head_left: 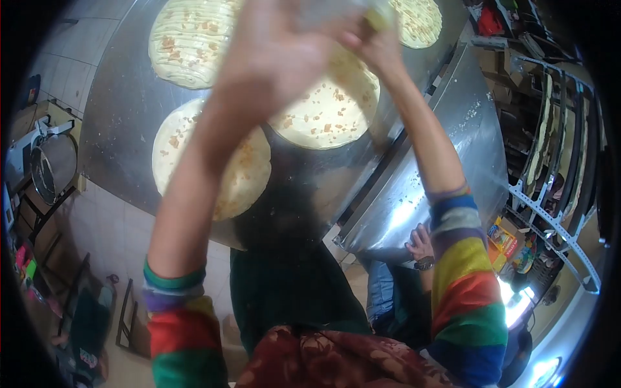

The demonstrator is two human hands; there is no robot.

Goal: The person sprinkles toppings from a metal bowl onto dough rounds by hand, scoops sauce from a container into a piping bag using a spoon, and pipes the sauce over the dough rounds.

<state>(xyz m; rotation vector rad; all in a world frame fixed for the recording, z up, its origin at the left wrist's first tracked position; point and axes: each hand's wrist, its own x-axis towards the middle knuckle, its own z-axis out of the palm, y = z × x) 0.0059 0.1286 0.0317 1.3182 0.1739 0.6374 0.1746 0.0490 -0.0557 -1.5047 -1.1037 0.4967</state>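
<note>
My left hand (281,61) is smeared by motion above the dough rounds, and its fingers cannot be made out. My right hand (378,45) is closed around part of a blurred, whitish, see-through thing (330,10) with a yellowish part (375,19); its kind is unclear. Beneath both hands lies a flat dough round (323,116) scattered with brown bits. Nearer to me is a second dough round (242,178), partly covered by my left forearm. A third dough round (191,42), at the far left, bears ridged pale stripes and brown bits.
The rounds lie on a metal table (116,123), with another dough round (420,22) at the far right. A second metal table (466,129) adjoins it, where a co-worker's hand (420,246) rests. Metal racks (556,213) stand right; a round sieve-like object (53,169) is left.
</note>
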